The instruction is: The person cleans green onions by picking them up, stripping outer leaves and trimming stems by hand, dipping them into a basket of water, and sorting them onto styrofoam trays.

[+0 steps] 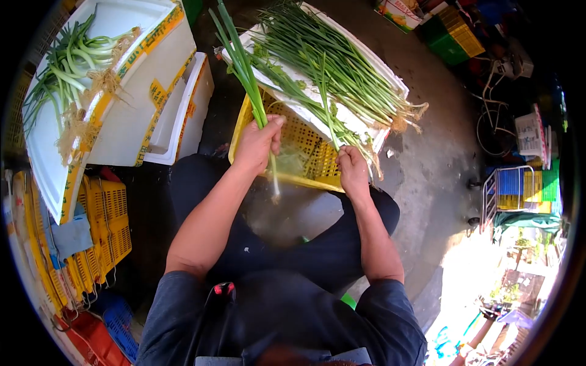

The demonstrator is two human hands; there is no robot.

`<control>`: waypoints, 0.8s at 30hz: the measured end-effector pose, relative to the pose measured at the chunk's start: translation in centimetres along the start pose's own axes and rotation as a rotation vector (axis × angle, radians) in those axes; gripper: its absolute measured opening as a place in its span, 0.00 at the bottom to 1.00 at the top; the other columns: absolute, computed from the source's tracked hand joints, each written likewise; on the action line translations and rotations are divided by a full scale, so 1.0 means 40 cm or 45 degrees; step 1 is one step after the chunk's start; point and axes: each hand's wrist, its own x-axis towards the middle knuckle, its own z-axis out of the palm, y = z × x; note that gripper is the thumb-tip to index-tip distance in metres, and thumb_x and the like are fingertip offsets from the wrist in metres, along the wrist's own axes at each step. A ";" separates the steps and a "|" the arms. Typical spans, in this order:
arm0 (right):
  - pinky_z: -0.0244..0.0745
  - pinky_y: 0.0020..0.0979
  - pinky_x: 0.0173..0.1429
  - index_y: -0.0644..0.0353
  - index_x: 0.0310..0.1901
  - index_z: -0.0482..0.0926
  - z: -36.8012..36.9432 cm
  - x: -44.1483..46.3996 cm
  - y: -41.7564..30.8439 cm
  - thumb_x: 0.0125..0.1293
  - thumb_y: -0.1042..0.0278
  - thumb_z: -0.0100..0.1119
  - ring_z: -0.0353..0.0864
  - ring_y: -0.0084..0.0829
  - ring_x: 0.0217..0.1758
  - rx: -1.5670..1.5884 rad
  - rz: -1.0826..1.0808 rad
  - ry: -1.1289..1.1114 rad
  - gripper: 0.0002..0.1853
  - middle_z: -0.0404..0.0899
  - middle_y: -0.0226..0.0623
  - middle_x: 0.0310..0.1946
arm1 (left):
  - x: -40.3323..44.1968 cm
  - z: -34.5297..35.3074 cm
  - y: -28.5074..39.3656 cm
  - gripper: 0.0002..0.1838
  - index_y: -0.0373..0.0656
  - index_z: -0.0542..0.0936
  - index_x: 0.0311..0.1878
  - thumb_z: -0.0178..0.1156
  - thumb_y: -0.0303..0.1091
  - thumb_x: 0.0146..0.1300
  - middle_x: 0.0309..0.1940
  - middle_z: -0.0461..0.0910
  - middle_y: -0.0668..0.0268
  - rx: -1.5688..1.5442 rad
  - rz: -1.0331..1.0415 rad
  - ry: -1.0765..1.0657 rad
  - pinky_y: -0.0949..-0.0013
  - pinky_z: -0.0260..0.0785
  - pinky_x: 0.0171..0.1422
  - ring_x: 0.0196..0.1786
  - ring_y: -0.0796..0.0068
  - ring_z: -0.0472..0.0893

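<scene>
My left hand (261, 144) is closed round a small bunch of green onions (245, 76), their leaves pointing up and away and a white root end hanging below the fist. Fingers pinched, my right hand (354, 169) grips the lower stem of another green onion (329, 116) at the near edge of a pile. That pile of green onions (342, 67) lies on a white foam lid (314, 124), roots toward the right. Beneath both hands stands a yellow perforated crate (311, 152), partly covered by the lid.
On the left, more green onions (76, 67) with bushy roots lie on a white foam box (131, 122) with yellow tape. Yellow crates (104, 213) stand at lower left. A metal cart (506, 189) is at right on the wet floor (427, 201).
</scene>
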 end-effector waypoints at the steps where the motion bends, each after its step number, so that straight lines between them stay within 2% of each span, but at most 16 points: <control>1: 0.67 0.23 0.34 0.68 0.47 0.76 0.025 -0.043 -0.011 0.75 0.70 0.52 0.70 0.18 0.29 0.030 -0.004 -0.023 0.09 0.76 0.28 0.28 | 0.004 -0.004 -0.005 0.12 0.42 0.78 0.48 0.65 0.38 0.69 0.25 0.73 0.71 0.048 0.001 0.023 0.73 0.62 0.25 0.21 0.80 0.69; 2: 0.67 0.23 0.34 0.68 0.47 0.76 0.049 -0.081 -0.018 0.74 0.71 0.52 0.70 0.19 0.28 0.060 -0.006 -0.045 0.09 0.76 0.28 0.28 | 0.008 -0.009 -0.011 0.14 0.41 0.78 0.49 0.65 0.39 0.69 0.27 0.74 0.71 0.098 -0.001 0.047 0.73 0.63 0.25 0.21 0.80 0.69; 5: 0.73 0.33 0.40 0.69 0.45 0.77 0.110 -0.159 -0.011 0.73 0.71 0.53 0.78 0.30 0.32 -0.046 -0.134 -0.042 0.09 0.79 0.43 0.29 | 0.020 -0.031 -0.040 0.16 0.40 0.78 0.52 0.66 0.40 0.69 0.31 0.77 0.68 0.202 0.001 0.111 0.72 0.64 0.25 0.22 0.79 0.71; 6: 0.74 0.34 0.41 0.69 0.45 0.77 0.119 -0.174 -0.019 0.72 0.72 0.53 0.79 0.33 0.33 -0.081 -0.133 -0.064 0.09 0.79 0.45 0.29 | 0.019 -0.028 -0.042 0.17 0.40 0.78 0.52 0.66 0.40 0.69 0.33 0.78 0.67 0.229 0.001 0.126 0.72 0.65 0.25 0.21 0.79 0.71; 9: 0.75 0.38 0.44 0.69 0.46 0.77 0.115 -0.209 -0.049 0.72 0.72 0.53 0.82 0.44 0.35 -0.196 -0.105 -0.135 0.09 0.79 0.53 0.31 | 0.015 -0.028 -0.045 0.15 0.37 0.81 0.50 0.66 0.38 0.68 0.33 0.79 0.67 0.180 0.041 0.145 0.73 0.64 0.24 0.21 0.80 0.70; 12: 0.71 0.29 0.36 0.67 0.47 0.77 0.116 -0.205 -0.002 0.73 0.72 0.53 0.74 0.25 0.29 -0.214 -0.227 -0.166 0.08 0.77 0.37 0.27 | 0.012 -0.030 -0.041 0.16 0.36 0.80 0.49 0.67 0.38 0.67 0.33 0.78 0.67 0.182 0.054 0.110 0.72 0.65 0.24 0.20 0.79 0.71; 18: 0.71 0.26 0.37 0.68 0.50 0.78 0.121 -0.201 0.011 0.73 0.71 0.55 0.73 0.19 0.31 -0.154 -0.139 -0.421 0.11 0.78 0.31 0.29 | 0.025 -0.046 -0.051 0.13 0.42 0.76 0.41 0.70 0.36 0.64 0.30 0.75 0.69 0.270 -0.014 0.038 0.71 0.65 0.23 0.20 0.78 0.71; 21: 0.71 0.23 0.40 0.69 0.53 0.78 0.131 -0.161 -0.002 0.73 0.70 0.57 0.72 0.17 0.33 0.230 0.110 -0.545 0.13 0.78 0.27 0.31 | 0.024 -0.045 -0.052 0.12 0.43 0.76 0.38 0.70 0.36 0.63 0.26 0.73 0.72 0.326 -0.007 0.017 0.71 0.63 0.23 0.20 0.79 0.71; 22: 0.69 0.21 0.43 0.70 0.54 0.79 0.129 -0.138 -0.029 0.72 0.69 0.59 0.72 0.17 0.35 0.188 0.167 -0.550 0.15 0.78 0.25 0.33 | 0.024 -0.043 -0.057 0.12 0.42 0.77 0.36 0.70 0.37 0.63 0.24 0.73 0.72 0.360 0.005 0.021 0.72 0.63 0.23 0.20 0.80 0.71; 24: 0.73 0.25 0.45 0.68 0.51 0.81 0.158 -0.077 -0.023 0.72 0.65 0.57 0.77 0.21 0.38 0.334 0.166 -0.480 0.15 0.83 0.33 0.37 | 0.019 -0.036 -0.063 0.12 0.42 0.77 0.35 0.69 0.38 0.64 0.22 0.73 0.73 0.388 0.009 0.013 0.72 0.62 0.23 0.20 0.81 0.70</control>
